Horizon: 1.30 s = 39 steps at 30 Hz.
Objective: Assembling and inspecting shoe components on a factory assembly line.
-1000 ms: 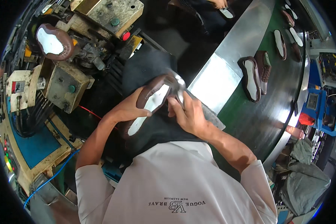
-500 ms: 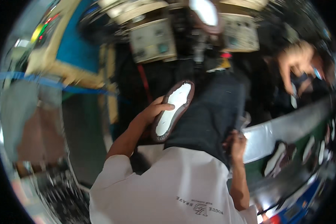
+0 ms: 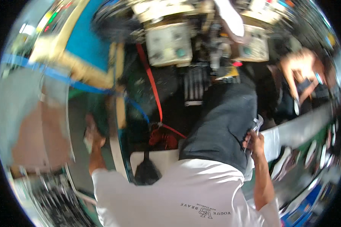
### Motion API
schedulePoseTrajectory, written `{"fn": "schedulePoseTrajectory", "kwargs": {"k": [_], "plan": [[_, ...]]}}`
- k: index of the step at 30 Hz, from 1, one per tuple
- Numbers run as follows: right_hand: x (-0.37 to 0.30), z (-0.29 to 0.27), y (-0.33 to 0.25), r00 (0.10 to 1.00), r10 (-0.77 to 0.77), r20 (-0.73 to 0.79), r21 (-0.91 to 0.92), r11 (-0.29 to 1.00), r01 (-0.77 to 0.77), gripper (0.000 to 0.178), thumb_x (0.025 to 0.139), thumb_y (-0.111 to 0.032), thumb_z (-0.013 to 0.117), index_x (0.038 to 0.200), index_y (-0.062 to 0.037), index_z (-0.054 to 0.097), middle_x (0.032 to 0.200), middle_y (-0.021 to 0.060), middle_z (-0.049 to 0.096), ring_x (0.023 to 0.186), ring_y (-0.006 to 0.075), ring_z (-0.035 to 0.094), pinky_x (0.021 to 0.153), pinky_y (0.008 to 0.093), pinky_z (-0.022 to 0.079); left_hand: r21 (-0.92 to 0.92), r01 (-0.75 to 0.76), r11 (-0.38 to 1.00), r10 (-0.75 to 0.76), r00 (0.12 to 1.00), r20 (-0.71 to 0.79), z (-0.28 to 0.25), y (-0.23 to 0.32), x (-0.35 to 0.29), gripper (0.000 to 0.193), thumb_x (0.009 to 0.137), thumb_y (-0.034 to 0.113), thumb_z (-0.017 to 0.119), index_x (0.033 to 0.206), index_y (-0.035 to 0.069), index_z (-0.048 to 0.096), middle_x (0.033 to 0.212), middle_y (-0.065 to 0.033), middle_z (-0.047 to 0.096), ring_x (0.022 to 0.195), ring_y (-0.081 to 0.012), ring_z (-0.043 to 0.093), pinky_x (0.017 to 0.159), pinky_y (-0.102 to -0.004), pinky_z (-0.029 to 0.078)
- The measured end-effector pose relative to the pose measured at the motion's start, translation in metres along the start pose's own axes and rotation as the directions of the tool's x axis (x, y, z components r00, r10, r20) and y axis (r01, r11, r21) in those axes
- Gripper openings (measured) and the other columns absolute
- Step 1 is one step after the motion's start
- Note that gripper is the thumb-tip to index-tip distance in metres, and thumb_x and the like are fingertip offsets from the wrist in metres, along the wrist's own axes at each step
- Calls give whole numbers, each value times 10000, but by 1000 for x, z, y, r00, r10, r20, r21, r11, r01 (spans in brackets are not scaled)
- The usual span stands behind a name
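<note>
My left hand (image 3: 96,139) is out at the far left, beyond the upright board. It is closed on a brown shoe upper (image 3: 89,122), which is blurred and mostly hidden by the hand; a pale patch of it shows beside the fingers. My right hand (image 3: 256,142) is beside my right thigh, near the end of the metal ledge. Its fingers are curled round a shiny grey tool (image 3: 258,123) with a curved end, whose kind I cannot make out.
Ahead stands a machine with two pale control boxes (image 3: 169,44) and a white-soled shoe (image 3: 231,18) on it. Shoes (image 3: 284,162) lie along the metal ledge (image 3: 307,123) at right. Another person (image 3: 301,72) sits beyond it. A red strap (image 3: 150,83) hangs ahead.
My left hand has swung from in front of my lap to the far left, taking the brown shoe upper with it. My right hand stays by my thigh. The view has shifted slightly.
</note>
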State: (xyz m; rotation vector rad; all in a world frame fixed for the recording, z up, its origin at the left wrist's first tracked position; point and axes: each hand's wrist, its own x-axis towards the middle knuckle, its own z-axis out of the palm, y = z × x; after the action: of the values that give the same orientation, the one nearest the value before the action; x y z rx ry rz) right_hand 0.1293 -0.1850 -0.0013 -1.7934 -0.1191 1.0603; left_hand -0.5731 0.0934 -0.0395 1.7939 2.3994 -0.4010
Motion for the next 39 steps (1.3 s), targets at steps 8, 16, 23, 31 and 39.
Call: {"fn": "schedulePoseTrajectory", "kwargs": {"k": [8,16,23,31,39], "plan": [[2,30,-12,985,128,113,88,986,-138,281,1097,-268,584,1102,13,593,798,130,670,598,255,712,558,396,626,119,2,993,-9,998,55,41,-73,74,541,1029,189,646,1539,45,539,1474,-241,633,1390,-429,583,1140,-527,503],[12,16,7,976,137,170,112,981,-157,314,1112,-310,606,1086,2,575,766,117,660,582,244,701,545,396,625,-700,-676,231,652,642,-404,-135,394,45,535,1182,347,466,1500,-67,586,1475,-266,660,1388,-380,635,1219,-426,432],[2,18,11,968,132,216,229,956,-181,285,1108,-276,605,1154,4,584,763,96,647,583,220,682,548,350,577,-891,327,-314,705,709,12,-276,625,56,640,1034,480,708,1490,55,565,1436,-181,669,1268,-324,681,1095,-557,560],[5,-12,-16,977,-215,3,-270,940,207,396,1028,-280,695,1307,-4,641,797,124,685,690,254,695,678,431,561,-957,-2,-289,824,509,-249,-273,592,-51,741,1012,276,739,1627,35,404,1476,-148,594,1283,-291,640,1106,-467,554],[8,-32,-77,854,-473,218,-648,584,489,419,911,-214,733,1271,-13,657,1067,237,716,870,412,729,819,478,583,-993,90,80,932,348,106,-117,534,-199,780,984,161,706,1660,8,349,1529,-159,549,1377,-251,551,1166,-392,451]]}}
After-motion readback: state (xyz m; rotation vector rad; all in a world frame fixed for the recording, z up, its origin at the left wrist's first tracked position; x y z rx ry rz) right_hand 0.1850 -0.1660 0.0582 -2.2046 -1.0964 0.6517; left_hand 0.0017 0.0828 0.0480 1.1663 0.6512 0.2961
